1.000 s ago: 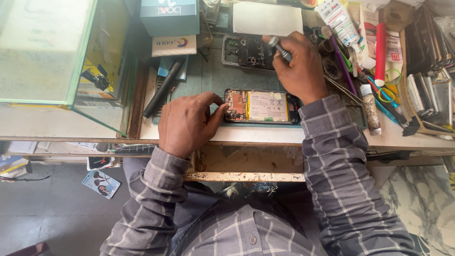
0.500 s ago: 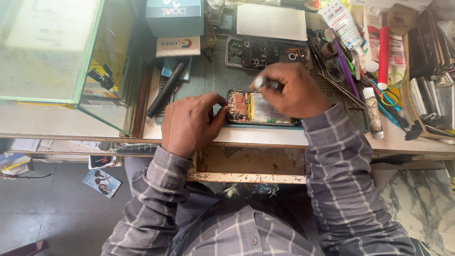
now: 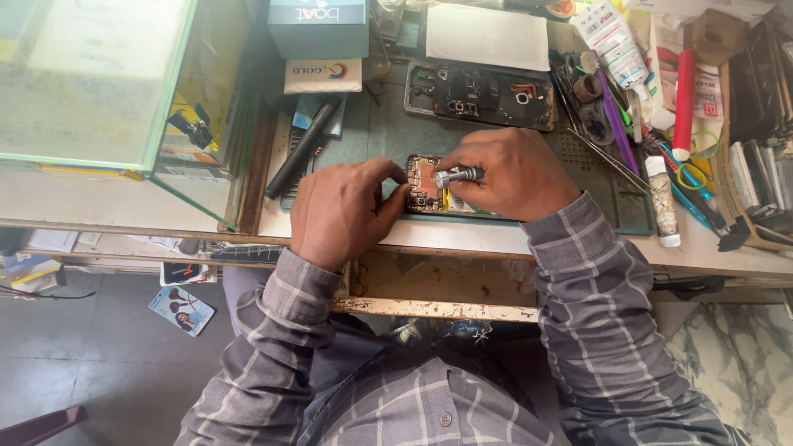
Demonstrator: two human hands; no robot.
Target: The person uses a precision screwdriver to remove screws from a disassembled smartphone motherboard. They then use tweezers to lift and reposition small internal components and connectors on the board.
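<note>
An opened phone (image 3: 423, 183) with its circuit board exposed lies on a dark green work mat (image 3: 376, 132) near the bench's front edge. My left hand (image 3: 340, 211) rests on the mat and pinches the phone's left end with its fingertips. My right hand (image 3: 505, 173) covers the phone's right part and grips a small metal screwdriver (image 3: 457, 175), whose tip points at the board. A detached phone frame (image 3: 479, 95) lies on the mat just behind my right hand.
A glass case (image 3: 107, 91) stands at the left. Boxes (image 3: 318, 29) and a white pad (image 3: 487, 37) sit at the back. Tweezers, tubes, a red pen (image 3: 684, 103) and other tools crowd the right side. A black rod-shaped tool (image 3: 301, 147) lies left of the mat.
My right hand came back from the phone frame at the rear with the screwdriver and now sits over the opened phone. My left hand stayed on the phone's left end.
</note>
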